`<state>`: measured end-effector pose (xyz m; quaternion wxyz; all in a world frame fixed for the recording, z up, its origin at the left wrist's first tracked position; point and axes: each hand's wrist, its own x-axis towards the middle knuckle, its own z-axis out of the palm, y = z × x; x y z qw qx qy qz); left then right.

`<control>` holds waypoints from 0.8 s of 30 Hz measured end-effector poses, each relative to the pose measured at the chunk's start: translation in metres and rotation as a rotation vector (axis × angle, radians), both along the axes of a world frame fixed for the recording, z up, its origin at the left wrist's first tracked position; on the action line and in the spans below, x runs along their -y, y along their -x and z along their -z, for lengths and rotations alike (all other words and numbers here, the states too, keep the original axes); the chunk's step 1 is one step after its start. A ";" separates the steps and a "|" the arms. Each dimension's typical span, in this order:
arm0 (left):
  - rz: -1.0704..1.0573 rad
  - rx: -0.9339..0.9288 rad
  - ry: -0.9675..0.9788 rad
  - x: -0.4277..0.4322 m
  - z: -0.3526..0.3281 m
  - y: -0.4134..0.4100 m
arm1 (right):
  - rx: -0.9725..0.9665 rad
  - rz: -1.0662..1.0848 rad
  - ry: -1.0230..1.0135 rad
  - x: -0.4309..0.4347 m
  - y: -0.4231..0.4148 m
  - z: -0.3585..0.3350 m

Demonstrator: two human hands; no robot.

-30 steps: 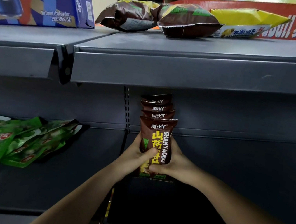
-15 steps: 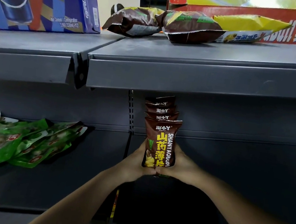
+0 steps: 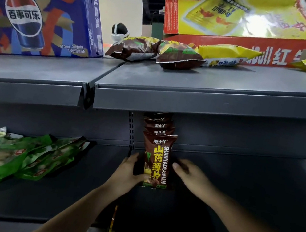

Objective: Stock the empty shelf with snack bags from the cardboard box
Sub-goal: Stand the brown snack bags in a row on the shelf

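Head view, places given from the row of brown snack bags point(image 3: 159, 126).

- Row: four bags counted, upright, one behind another on the lower shelf point(image 3: 236, 189), running back under the upper shelf point(image 3: 192, 88).
- Front bag point(image 3: 158, 157): nearest the onlooker, label facing out.
- Left hand point(image 3: 129, 174): at the row's left; grip clamped on the front bag, thumb across its lower face.
- Right hand point(image 3: 194, 179): at the row's right; grip apart, fingers straight, at or just off the bag's edge (blurred).
- Green packets point(image 3: 11, 157): far left of the row, lying flat.
- Loose bags point(image 3: 177, 55), cola carton point(image 3: 40, 11): above the row.

Step, as judged: squaring up the row. Next: let go without tipping it, then fetch more bags.
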<state>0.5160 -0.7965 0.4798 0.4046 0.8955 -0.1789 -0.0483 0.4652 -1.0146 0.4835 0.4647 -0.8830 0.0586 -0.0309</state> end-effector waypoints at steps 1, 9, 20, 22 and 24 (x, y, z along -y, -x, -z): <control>-0.072 0.023 0.018 0.000 -0.003 0.002 | 0.008 0.022 0.019 0.004 0.003 -0.002; -0.258 0.339 0.234 0.039 -0.031 0.050 | -0.058 0.021 -0.104 0.051 0.050 -0.008; 0.146 0.123 0.021 0.176 0.003 0.170 | -0.130 0.031 -0.177 0.136 0.170 -0.004; 0.194 0.037 0.007 0.200 0.012 0.194 | -0.156 0.043 -0.175 0.158 0.197 0.002; 0.229 -0.049 -0.015 0.223 0.025 0.213 | -0.157 0.050 -0.172 0.181 0.224 0.008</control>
